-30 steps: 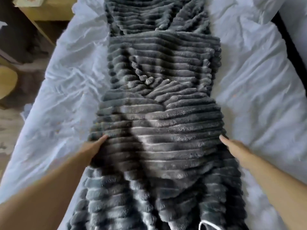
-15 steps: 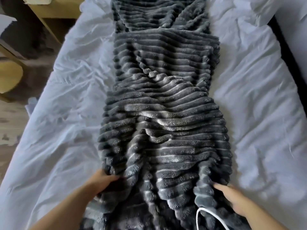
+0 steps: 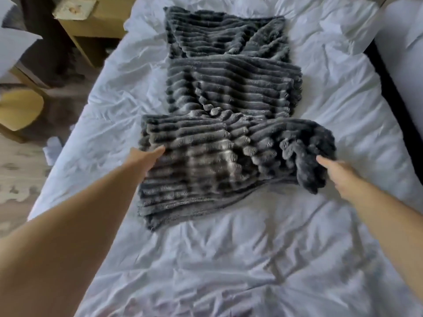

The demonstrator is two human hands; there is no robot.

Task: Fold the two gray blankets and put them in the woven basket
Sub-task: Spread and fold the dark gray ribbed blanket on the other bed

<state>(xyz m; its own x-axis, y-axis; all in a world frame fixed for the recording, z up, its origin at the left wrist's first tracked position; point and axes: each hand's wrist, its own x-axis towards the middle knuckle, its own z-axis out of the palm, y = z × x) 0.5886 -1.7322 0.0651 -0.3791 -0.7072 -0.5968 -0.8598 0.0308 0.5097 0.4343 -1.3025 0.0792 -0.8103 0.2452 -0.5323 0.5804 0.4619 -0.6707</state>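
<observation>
**foldnoob:** Halfway through a lengthwise fold. The gray blanket (image 3: 229,99) is laid out on the bed (image 3: 229,259), running from centre up to 12 o'clock, near end doubled over. Any tips?

**linenlurker:** Your left hand (image 3: 144,159) looks flat on the 9 o'clock edge, not clenched, while the right hand (image 3: 338,172) touches the bunched corner at 3 o'clock; can't tell if that grip's closed. I'd square that lumpy corner before folding again, or it'll bulge. No basket or second blanket in view yet.
</observation>
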